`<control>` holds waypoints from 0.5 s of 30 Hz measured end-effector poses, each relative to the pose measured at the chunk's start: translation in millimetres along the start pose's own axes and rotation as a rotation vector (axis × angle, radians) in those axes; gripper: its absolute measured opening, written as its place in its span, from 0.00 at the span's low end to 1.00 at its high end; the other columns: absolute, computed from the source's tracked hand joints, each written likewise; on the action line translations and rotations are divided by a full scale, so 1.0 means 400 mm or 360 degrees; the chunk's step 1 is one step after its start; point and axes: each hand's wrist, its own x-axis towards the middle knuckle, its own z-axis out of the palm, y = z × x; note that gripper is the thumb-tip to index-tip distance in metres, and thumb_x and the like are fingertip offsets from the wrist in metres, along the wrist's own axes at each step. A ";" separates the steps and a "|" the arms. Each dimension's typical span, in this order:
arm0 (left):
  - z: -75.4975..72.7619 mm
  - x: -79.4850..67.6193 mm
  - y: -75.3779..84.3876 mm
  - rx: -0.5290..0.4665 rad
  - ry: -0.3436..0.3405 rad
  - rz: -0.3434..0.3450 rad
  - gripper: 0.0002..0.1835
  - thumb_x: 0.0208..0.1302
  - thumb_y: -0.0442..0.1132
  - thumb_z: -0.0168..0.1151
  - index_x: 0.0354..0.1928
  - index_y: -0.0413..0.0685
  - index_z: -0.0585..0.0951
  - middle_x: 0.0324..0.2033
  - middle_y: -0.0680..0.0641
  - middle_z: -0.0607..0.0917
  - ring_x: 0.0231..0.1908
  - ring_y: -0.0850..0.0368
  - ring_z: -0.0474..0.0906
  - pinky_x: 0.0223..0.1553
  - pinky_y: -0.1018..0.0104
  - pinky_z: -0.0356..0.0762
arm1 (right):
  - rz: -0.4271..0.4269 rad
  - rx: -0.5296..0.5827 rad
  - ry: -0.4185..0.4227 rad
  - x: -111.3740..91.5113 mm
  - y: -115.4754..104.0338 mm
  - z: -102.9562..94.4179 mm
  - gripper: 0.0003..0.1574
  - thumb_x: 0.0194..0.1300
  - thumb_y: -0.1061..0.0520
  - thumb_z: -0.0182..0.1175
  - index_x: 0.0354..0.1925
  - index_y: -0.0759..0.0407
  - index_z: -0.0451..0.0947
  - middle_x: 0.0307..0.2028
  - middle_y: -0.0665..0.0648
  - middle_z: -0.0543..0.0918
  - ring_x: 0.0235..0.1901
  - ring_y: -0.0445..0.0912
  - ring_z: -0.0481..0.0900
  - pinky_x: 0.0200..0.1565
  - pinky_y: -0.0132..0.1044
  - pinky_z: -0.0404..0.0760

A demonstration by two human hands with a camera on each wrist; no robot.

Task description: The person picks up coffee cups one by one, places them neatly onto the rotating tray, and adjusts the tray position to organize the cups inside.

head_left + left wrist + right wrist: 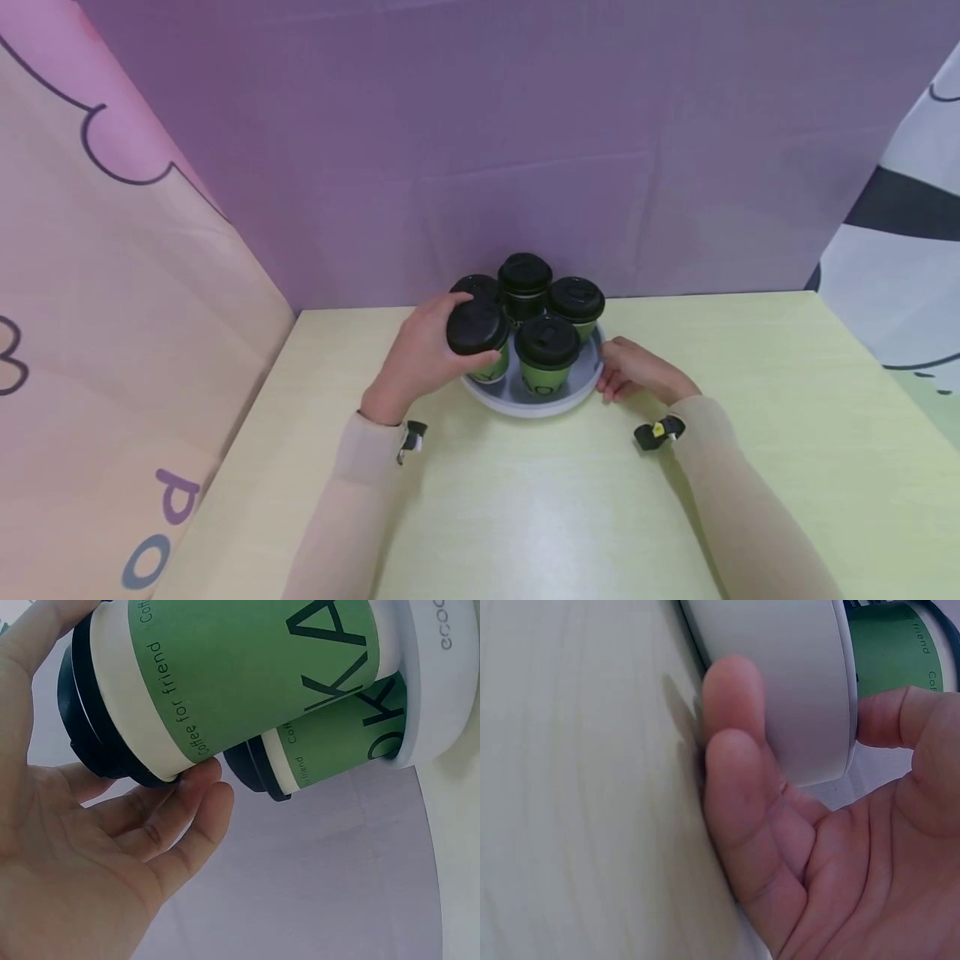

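Note:
Several green paper coffee cups with black lids stand on a round, light grey tray (525,408). My left hand (429,346) grips the front-left coffee cup (477,327) near its lid, thumb on one side and fingers on the other. In the left wrist view this coffee cup (225,682) has a green sleeve with large dark letters, and its base is by the tray wall. My right hand (633,371) holds the tray's right edge. The right wrist view shows the thumb at the rim of the tray (802,690) and the fingers along its outer side, close to the table.
Another coffee cup (547,354) stands at the tray's front, with one (576,302) at the right and one (525,279) at the back. The pale wooden table (525,508) meets a purple cloth backdrop (480,167) just behind the tray. A printed cloth (112,333) borders the left side.

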 end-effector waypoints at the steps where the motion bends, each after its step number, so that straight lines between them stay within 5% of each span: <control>1: 0.002 0.001 0.000 0.0003 -0.0005 -0.0001 0.48 0.51 0.63 0.77 0.72 0.53 0.70 0.68 0.45 0.76 0.66 0.45 0.73 0.63 0.44 0.76 | 0.0002 0.0000 0.0003 0.001 0.001 -0.001 0.20 0.72 0.54 0.38 0.42 0.68 0.70 0.25 0.55 0.84 0.23 0.44 0.84 0.30 0.37 0.84; 15: 0.017 0.006 -0.009 0.0079 -0.0047 0.0023 0.48 0.51 0.64 0.76 0.71 0.52 0.70 0.65 0.42 0.78 0.63 0.43 0.75 0.61 0.46 0.78 | 0.0015 0.0008 0.0017 0.001 0.001 -0.002 0.19 0.71 0.53 0.39 0.50 0.67 0.63 0.27 0.55 0.84 0.24 0.44 0.84 0.30 0.37 0.85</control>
